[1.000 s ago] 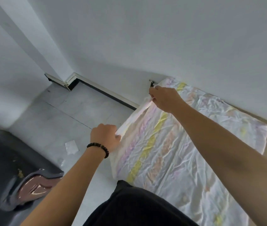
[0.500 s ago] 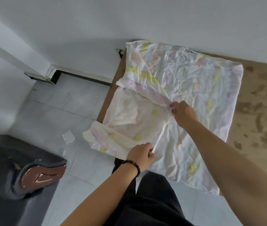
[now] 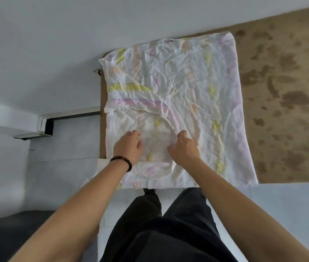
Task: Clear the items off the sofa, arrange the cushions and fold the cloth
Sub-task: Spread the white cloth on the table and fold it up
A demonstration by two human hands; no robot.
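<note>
Your left hand [image 3: 129, 146] lies open, flat on the crumpled white cloth with pastel stripes [image 3: 178, 103], holding nothing; your right hand [image 3: 184, 146] curls on it, though whether it pinches fabric you cannot tell. The cloth lies folded over on the brown mottled tabletop [image 3: 282, 91]. You look mid-fold: next, smooth and double it again. No containers show.

A white cloth [image 3: 178, 103] with faded yellow, pink and purple stripes covers a brown-mottled tabletop [image 3: 286, 95] beside pale grey floor tiles [image 3: 64, 148].
</note>
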